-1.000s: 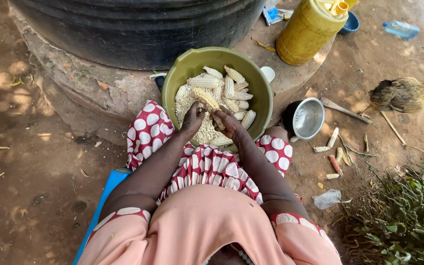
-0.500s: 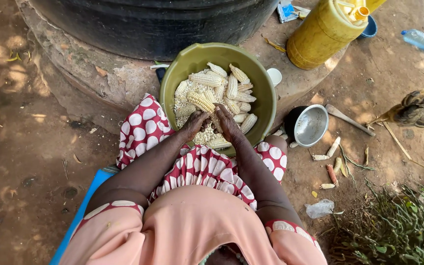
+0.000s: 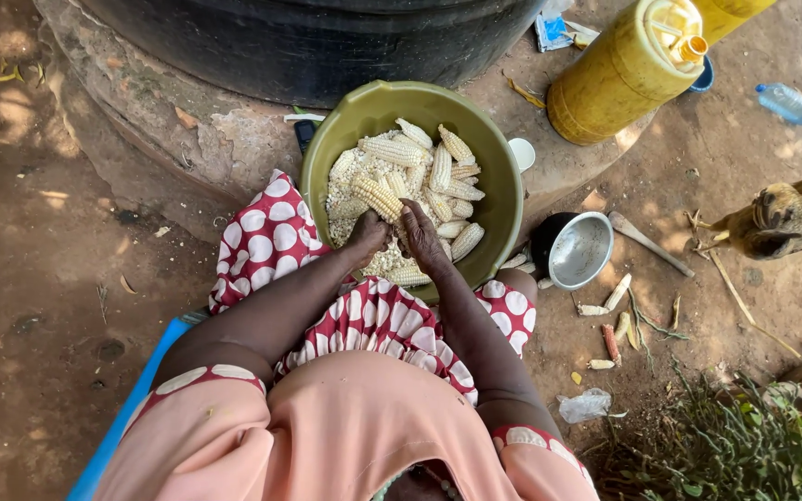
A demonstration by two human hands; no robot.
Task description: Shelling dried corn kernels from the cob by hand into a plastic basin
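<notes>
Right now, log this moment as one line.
left hand: grips maize cob | right hand: in green basin on cobs | steel bowl: beside

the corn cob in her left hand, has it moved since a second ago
Yes. The corn cob, held by the left hand, has slid left across the green bowl, from near its middle toward the left rim.

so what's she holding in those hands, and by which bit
The left hand grips a maize cob by its near end, over the green basin. The right hand rests on it; its grip cannot be told.

Bright dappled daylight, sharp; edges maybe sl. distorted.
</notes>
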